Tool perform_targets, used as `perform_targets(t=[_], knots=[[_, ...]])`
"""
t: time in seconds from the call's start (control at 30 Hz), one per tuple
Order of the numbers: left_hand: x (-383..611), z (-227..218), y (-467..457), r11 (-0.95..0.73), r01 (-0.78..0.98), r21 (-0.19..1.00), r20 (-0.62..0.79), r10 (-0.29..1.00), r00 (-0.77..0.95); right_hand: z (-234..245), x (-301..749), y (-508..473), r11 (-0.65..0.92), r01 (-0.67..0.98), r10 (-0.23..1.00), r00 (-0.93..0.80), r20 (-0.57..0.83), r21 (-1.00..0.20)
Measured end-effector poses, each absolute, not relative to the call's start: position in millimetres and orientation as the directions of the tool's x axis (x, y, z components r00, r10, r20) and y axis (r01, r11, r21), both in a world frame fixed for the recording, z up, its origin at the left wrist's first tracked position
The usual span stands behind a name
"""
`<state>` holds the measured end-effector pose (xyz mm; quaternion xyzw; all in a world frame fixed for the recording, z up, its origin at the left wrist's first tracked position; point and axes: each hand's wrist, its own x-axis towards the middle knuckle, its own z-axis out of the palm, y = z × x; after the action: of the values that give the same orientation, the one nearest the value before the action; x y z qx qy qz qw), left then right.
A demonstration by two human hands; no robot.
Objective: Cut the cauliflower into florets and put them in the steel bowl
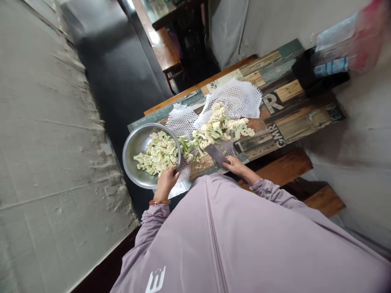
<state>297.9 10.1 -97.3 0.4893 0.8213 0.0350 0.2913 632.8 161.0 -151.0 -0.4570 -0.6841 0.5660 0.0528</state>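
Observation:
My left hand (166, 182) grips the near right rim of a metal bowl (130, 162), which is tilted at the left end of the table. Cut cauliflower pieces (160, 152) fill much of the bowl. In my right hand (236, 166) is a cleaver (216, 155), its broad blade pointing left toward the bowl. More cauliflower florets (218, 124) lie in a heap on the table just beyond the blade, and some pieces reach to the bowl's right rim. White foam netting (233, 97) is spread behind and partly under the heap.
The table (287, 91) has a patchwork wood pattern with letters. A dark item (314, 75) and packaged goods (331, 66) sit at its right end. Wooden benches (277, 171) stand along the near side. A rough grey wall (61, 142) rises on the left.

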Motion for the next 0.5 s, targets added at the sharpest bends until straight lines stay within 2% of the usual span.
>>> perform_targets(t=[0.13,0.23,0.37,0.5], knots=[[297,-88,26,0.587,0.542,0.602,-0.291,0.793,-0.536,-164,617,145,0.069,0.618,0.679,-0.604,-0.417,-0.783],[310,-75,41,0.563,0.359,0.744,-0.304,0.764,-0.57,-169,614,141,0.131,0.669,0.707,-0.58,-0.404,-0.731],[331,-61,55,0.542,0.16,0.825,-0.393,0.754,-0.526,-172,618,143,0.14,0.729,0.729,-0.534,-0.429,-0.67],[339,-59,55,0.524,0.054,0.85,-0.448,0.773,-0.449,-169,617,143,0.071,0.762,0.734,-0.477,-0.483,-0.644]])
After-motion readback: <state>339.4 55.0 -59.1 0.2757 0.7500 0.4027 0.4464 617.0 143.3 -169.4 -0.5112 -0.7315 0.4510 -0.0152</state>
